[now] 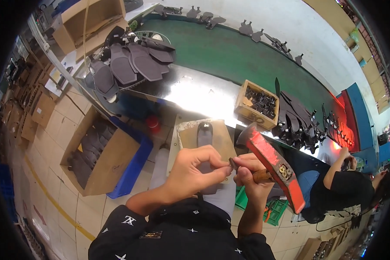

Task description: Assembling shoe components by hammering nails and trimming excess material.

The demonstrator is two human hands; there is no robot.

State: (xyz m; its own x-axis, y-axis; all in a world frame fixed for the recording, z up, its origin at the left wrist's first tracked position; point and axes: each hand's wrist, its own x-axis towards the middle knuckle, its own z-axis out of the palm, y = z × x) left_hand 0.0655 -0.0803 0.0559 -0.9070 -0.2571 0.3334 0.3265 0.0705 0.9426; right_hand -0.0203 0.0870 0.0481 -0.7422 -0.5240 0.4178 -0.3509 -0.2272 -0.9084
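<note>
My left hand (195, 167) is closed in a pinch, thumb and forefinger on a small dark piece (233, 164). My right hand (252, 171) meets it there, its thumb and forefinger also at the piece. That same right hand holds a hammer (268, 156) with a worn red head and wooden handle, the head tilted across to the right of the fingers. Beneath my hands lies a dark shoe sole (205, 135) on a tan board (223, 134); my hands hide part of it.
A wooden box (239, 107) of small black parts stands on the metal bench edge, beside piled dark straps (292, 117). Dark soles (141, 60) fill a wire basket at the left. Beyond runs a green conveyor belt (203, 50). A co-worker (346, 186) sits at the right.
</note>
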